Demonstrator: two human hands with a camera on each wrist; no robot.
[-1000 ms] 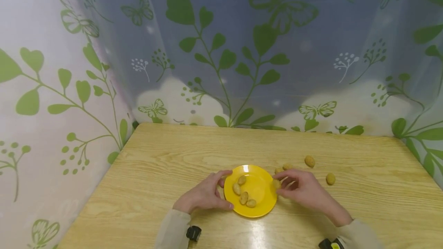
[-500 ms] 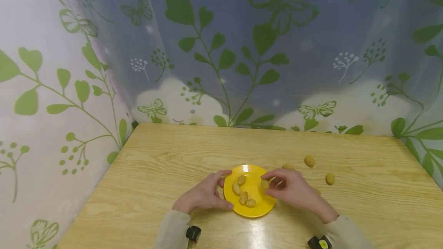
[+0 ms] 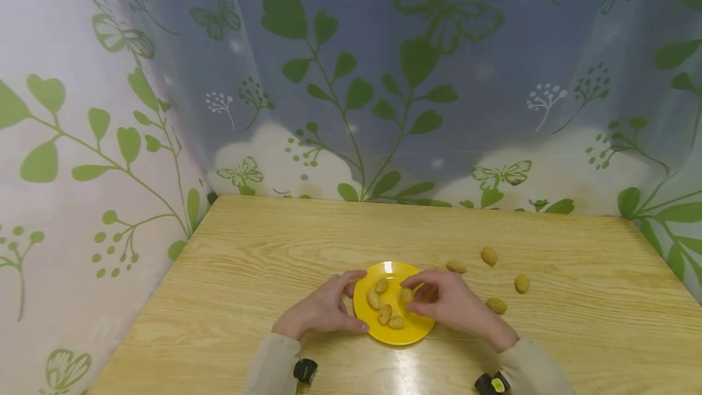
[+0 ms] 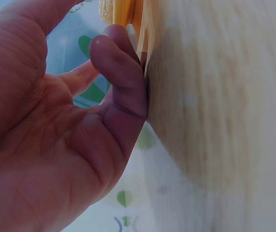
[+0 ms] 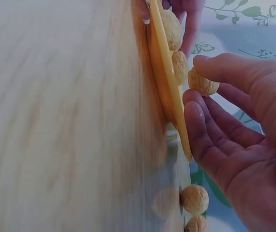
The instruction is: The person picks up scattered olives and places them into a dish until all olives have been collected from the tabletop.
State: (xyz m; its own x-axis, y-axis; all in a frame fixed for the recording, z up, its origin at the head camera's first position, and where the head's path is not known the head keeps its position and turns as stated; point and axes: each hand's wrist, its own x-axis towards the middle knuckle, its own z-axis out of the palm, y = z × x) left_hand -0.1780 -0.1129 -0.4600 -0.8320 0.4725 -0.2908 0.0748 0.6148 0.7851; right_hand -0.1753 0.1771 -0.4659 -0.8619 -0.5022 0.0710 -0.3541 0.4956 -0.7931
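Note:
A yellow plate (image 3: 403, 335) on the table holds several small brown wrinkled nuts (image 3: 385, 314), mostly in its left half. The left hand (image 3: 323, 308) holds the plate's left rim between its thumb and fingers. Over the right half of the plate, the right hand (image 3: 457, 303) pinches one more nut (image 3: 406, 295) between thumb and fingertips. In the right wrist view this pinched nut (image 5: 203, 82) is just off the plate's surface (image 5: 169, 72). The left wrist view shows the left hand's curved fingers (image 4: 121, 67) by the plate's edge (image 4: 123, 12).
Several loose nuts lie on the wooden table (image 3: 263, 236) to the right of the plate: one behind the right hand (image 3: 456, 266), others farther right (image 3: 489, 255), (image 3: 522, 283) and one beside the right wrist (image 3: 496, 305). A patterned curtain (image 3: 340, 139) hangs behind the table.
The right hand has moved left with its nut, from the plate's right rim to over the plate. A nut by the right wrist has come into view. The left hand stays at the rim.

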